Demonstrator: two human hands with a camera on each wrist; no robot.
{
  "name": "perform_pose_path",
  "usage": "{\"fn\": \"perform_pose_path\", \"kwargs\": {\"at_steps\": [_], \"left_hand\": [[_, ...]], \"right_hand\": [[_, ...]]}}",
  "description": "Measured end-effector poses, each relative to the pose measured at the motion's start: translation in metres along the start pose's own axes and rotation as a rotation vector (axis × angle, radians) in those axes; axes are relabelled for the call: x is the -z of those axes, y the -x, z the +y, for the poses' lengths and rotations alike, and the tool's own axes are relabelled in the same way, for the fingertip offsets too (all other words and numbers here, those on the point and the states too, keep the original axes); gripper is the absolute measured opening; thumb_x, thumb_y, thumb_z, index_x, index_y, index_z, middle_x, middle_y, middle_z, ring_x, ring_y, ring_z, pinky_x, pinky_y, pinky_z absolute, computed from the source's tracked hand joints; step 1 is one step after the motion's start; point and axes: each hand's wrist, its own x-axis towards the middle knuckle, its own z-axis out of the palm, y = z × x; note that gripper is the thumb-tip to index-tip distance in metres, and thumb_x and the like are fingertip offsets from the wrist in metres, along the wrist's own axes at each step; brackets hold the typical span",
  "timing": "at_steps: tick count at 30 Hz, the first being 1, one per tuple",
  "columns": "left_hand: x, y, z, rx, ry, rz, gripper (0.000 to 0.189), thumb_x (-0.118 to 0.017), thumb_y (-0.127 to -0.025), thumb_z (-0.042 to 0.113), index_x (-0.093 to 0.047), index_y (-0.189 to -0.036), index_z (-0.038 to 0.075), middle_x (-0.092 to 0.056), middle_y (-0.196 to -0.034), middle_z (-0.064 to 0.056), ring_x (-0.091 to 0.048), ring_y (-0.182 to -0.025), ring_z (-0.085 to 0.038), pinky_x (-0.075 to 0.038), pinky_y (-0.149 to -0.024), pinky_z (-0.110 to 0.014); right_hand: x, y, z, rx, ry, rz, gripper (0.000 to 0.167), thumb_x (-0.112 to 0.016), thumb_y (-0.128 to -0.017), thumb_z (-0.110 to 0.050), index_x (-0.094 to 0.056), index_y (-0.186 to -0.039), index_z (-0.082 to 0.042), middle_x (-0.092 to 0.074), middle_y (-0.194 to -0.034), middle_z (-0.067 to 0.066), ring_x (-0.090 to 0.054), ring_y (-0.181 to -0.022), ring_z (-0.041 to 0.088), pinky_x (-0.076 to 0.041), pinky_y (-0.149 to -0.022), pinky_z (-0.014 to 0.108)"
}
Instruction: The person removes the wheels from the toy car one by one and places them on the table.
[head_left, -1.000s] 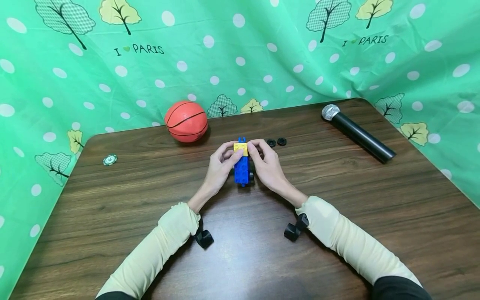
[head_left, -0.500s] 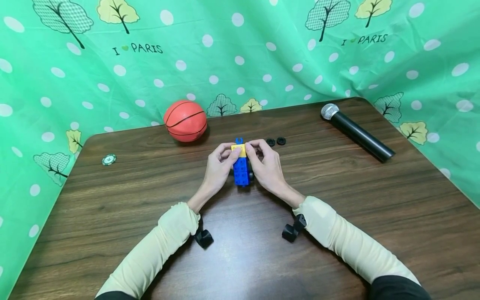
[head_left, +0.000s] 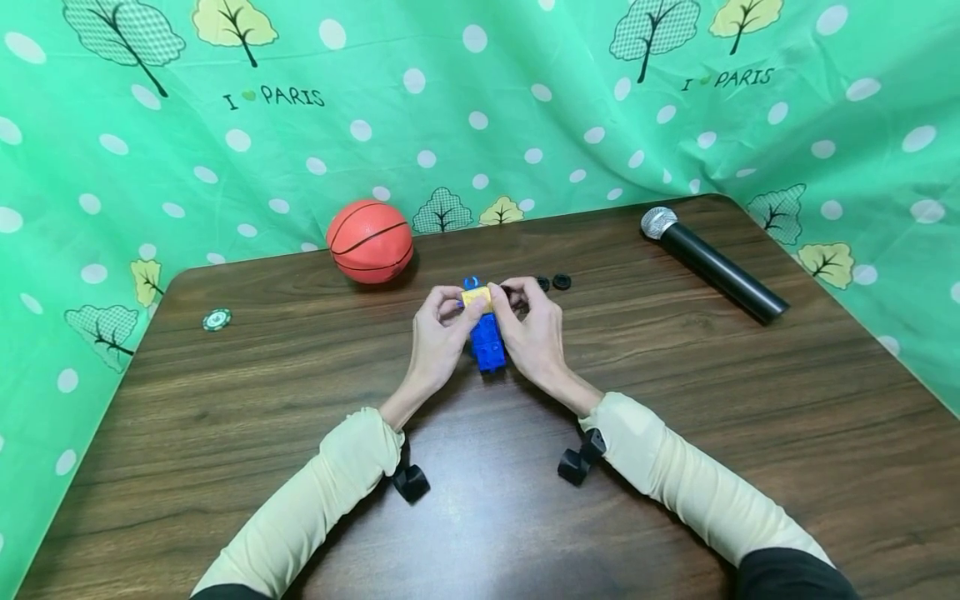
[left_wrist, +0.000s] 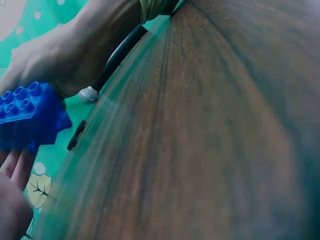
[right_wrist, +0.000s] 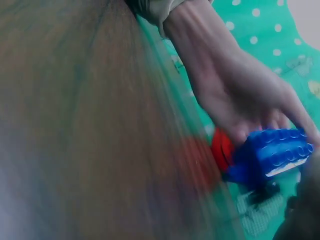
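Head view: just above the middle of the frame, a block toy [head_left: 487, 329] sits between my left hand [head_left: 437, 337] and my right hand [head_left: 535, 335], touched by both. My hands are nearly closed, fingers bent inward. My left thumb presses on the yellow brick [head_left: 471, 296] while the fingers lie along its left side; my right thumb and fingers pinch its right side.

From there the blue bricks [head_left: 489, 347] run down toward the bottom of the frame, leaning slightly to the lower right. Beyond the yellow brick, a small blue ring-shaped piece [head_left: 471, 282] shows at the toy's upper end.

In the left wrist view, the toy is at the left edge, with round, hollow-topped studs in rows on glossy blue plastic. In the right wrist view it is at the lower right, a pale strip along one edge and a dark, blurred part beneath. I can't tell whether it touches the worktop [head_left: 480, 483].
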Motion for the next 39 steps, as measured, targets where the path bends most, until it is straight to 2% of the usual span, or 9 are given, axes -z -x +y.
{"fn": "perform_pose_path", "kwargs": {"at_steps": [3,8,13,21,32,36,39], "left_hand": [[0.001,0.000,0.001,0.001,0.009,-0.001,0.028,-0.071,-0.098,0.014,-0.059,-0.116,-0.003,-0.074,-0.096,-0.013,-0.067,-0.075,-0.008,-0.055,-0.063,-0.025],[0.002,-0.001,0.001,0.010,0.055,-0.007,0.029,-0.069,-0.099,0.012,-0.060,-0.121,-0.005,-0.074,-0.094,-0.011,-0.067,-0.076,-0.008,-0.055,-0.062,-0.025],[0.003,-0.002,-0.001,0.009,0.077,0.024,0.027,-0.068,-0.100,0.010,-0.060,-0.120,-0.006,-0.074,-0.094,-0.012,-0.066,-0.075,-0.008,-0.054,-0.062,-0.024],[0.005,-0.004,-0.004,0.022,0.075,0.050,0.027,-0.068,-0.100,0.013,-0.061,-0.119,-0.005,-0.074,-0.096,-0.012,-0.065,-0.074,-0.008,-0.054,-0.063,-0.023],[0.007,-0.003,-0.004,0.033,0.081,0.051,0.026,-0.067,-0.100,0.013,-0.061,-0.119,-0.004,-0.074,-0.096,-0.011,-0.066,-0.075,-0.008,-0.054,-0.064,-0.023],[0.007,-0.004,-0.005,0.033,0.081,0.050,0.026,-0.067,-0.101,0.012,-0.061,-0.119,-0.005,-0.074,-0.095,-0.010,-0.066,-0.075,-0.008,-0.054,-0.063,-0.023],[0.007,-0.004,-0.006,0.036,0.084,0.050,0.026,-0.067,-0.101,0.012,-0.061,-0.119,-0.005,-0.074,-0.095,-0.010,-0.066,-0.075,-0.008,-0.054,-0.063,-0.023]], "right_hand": [[0.002,-0.002,0.002,-0.002,-0.014,-0.001,0.020,-0.067,-0.102,-0.022,-0.070,-0.099,-0.003,-0.066,-0.076,0.006,-0.055,-0.066,0.016,-0.042,-0.061,0.024],[0.005,-0.003,0.005,0.026,-0.050,-0.087,0.021,-0.064,-0.105,-0.022,-0.070,-0.104,-0.002,-0.061,-0.077,0.004,-0.051,-0.066,0.016,-0.040,-0.060,0.025],[0.010,-0.006,0.011,0.088,-0.002,-0.112,0.018,-0.064,-0.105,-0.021,-0.071,-0.107,-0.004,-0.051,-0.072,0.002,-0.045,-0.062,0.017,-0.035,-0.057,0.026],[0.018,-0.010,0.019,0.176,0.105,-0.146,0.025,-0.064,-0.104,-0.016,-0.071,-0.120,0.002,-0.059,-0.085,0.008,-0.052,-0.072,0.017,-0.043,-0.062,0.026],[0.024,-0.012,0.022,0.142,0.194,-0.221,0.036,-0.070,-0.098,-0.014,-0.066,-0.129,0.002,-0.061,-0.091,0.010,-0.058,-0.076,0.021,-0.048,-0.067,0.033],[0.026,-0.013,0.024,0.154,0.238,-0.206,0.045,-0.069,-0.097,-0.012,-0.058,-0.138,0.003,-0.063,-0.090,0.011,-0.061,-0.075,0.022,-0.051,-0.067,0.037],[0.030,-0.014,0.026,0.162,0.245,-0.180,0.046,-0.071,-0.096,-0.012,-0.052,-0.135,0.002,-0.064,-0.088,0.012,-0.063,-0.074,0.023,-0.054,-0.066,0.038]]}}
